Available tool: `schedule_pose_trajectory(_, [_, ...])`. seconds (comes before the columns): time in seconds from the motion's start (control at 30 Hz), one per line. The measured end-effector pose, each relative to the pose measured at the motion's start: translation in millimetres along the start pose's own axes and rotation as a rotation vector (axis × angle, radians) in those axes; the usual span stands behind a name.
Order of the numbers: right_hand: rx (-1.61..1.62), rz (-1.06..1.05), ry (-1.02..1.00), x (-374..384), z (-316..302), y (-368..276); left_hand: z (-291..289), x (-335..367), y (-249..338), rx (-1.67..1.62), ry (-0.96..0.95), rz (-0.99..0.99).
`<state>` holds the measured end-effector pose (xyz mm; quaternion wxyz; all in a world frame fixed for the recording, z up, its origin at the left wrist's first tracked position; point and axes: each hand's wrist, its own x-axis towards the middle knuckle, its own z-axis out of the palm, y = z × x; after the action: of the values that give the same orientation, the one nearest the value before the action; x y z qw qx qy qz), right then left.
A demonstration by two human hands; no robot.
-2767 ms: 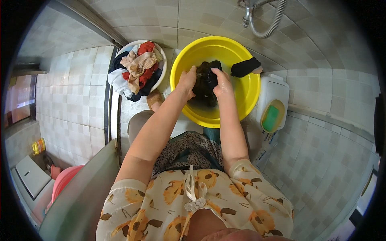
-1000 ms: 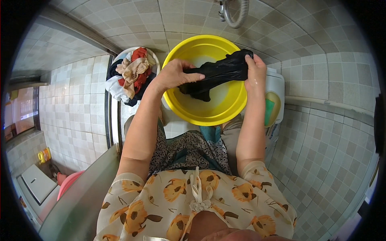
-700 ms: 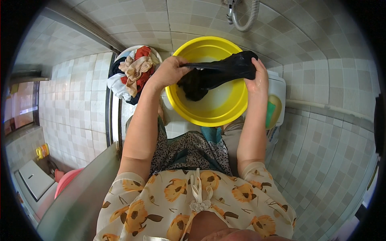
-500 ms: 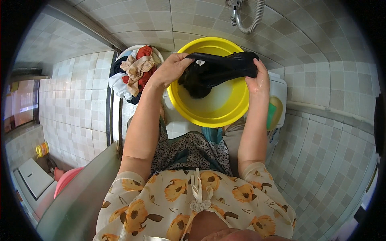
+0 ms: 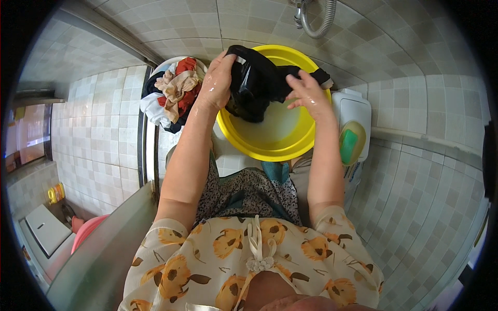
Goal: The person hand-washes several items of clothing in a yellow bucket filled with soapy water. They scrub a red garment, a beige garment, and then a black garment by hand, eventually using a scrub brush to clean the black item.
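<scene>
garment [image 5: 254, 85] over basin [image 5: 275, 145], laundry pile [image 5: 171, 93] left, soap dish [image 5: 351, 142] right

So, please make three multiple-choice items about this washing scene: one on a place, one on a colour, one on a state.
1. Where is the heap of mixed clothes?
A. to the left of the basin
B. inside the basin
C. on the person's lap

2. What colour is the basin?
A. red
B. yellow
C. white

3. How is the dark garment?
A. folded flat on the floor
B. hanging on the hose
C. held up over the basin

Key:
1 A, the heap of clothes lies left of the basin.
2 B, its rim is yellow.
3 C, the left hand and right hand lift the dark garment.
</scene>
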<state>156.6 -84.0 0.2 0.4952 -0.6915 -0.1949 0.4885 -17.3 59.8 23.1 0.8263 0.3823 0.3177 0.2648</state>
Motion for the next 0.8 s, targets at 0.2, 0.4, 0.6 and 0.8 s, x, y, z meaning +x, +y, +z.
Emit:
schedule_pose_trajectory(0.2, [-0.944, 0.072, -0.163, 15.3, -0.5, 32.9, 16.5, -14.6, 12.0, -0.262, 0.061, 0.026])
schedule_pose_trajectory(0.4, [-1.216, 0.049, -0.314, 1.3, 47.8, 40.6, -13.5, -5.4, -20.1, 0.025, 0.027, 0.261])
schedule_pose_trajectory(0.6, [-0.748, -0.429, -0.091, 18.9, 48.0, 82.9, -16.8, -13.5, -21.7, -0.153, -0.056, 0.258])
schedule_pose_trajectory(0.8, [-0.124, -0.079, -0.234, -23.9, -2.3, 10.6, -9.0, -21.2, 7.5, 1.016, 0.05, 0.86])
